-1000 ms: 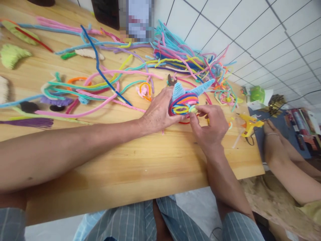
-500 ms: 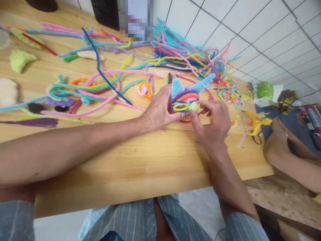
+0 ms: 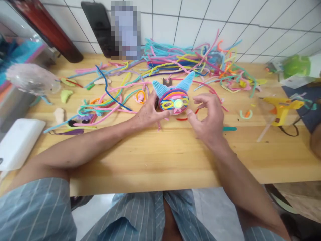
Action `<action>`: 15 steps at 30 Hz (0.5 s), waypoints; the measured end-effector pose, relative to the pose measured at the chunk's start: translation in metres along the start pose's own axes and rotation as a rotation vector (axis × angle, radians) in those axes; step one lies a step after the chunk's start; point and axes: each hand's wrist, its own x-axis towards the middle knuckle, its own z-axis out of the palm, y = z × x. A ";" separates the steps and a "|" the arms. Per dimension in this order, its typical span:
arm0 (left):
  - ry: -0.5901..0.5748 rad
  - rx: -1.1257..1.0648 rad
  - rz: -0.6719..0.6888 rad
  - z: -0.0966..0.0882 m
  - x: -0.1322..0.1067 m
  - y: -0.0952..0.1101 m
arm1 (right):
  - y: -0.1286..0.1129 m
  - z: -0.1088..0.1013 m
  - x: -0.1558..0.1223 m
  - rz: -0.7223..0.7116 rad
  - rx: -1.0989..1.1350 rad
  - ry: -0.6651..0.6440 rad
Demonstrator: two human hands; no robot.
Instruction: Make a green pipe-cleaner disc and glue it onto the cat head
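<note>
A round striped pipe-cleaner figure with two light blue pointed ears and a pale green disc at its middle stands on the wooden table. My left hand grips its left side, thumb underneath. My right hand hovers just right of it, fingers loosely curled and apart, holding nothing.
A big heap of coloured pipe cleaners lies behind the figure, with more loose ones to the left. A yellow glue gun lies at the right. A white box sits at the left edge. Two dark phones lean on the tiled wall.
My right hand has let go of the green disc and drawn back to the right. The view swung, so the figure now faces me. The other person's arm at the right has left the view.
</note>
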 end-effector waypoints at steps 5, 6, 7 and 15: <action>-0.044 -0.122 -0.039 0.000 0.001 0.012 | -0.012 0.000 0.003 -0.050 -0.013 0.000; -0.039 -0.108 -0.045 0.001 0.001 0.014 | -0.012 0.000 0.003 -0.042 -0.015 -0.009; -0.037 -0.092 -0.046 0.001 0.001 0.015 | -0.012 0.001 0.003 -0.039 -0.013 -0.018; 0.003 0.065 0.024 0.000 -0.002 0.010 | -0.015 0.008 0.004 -0.097 -0.055 -0.070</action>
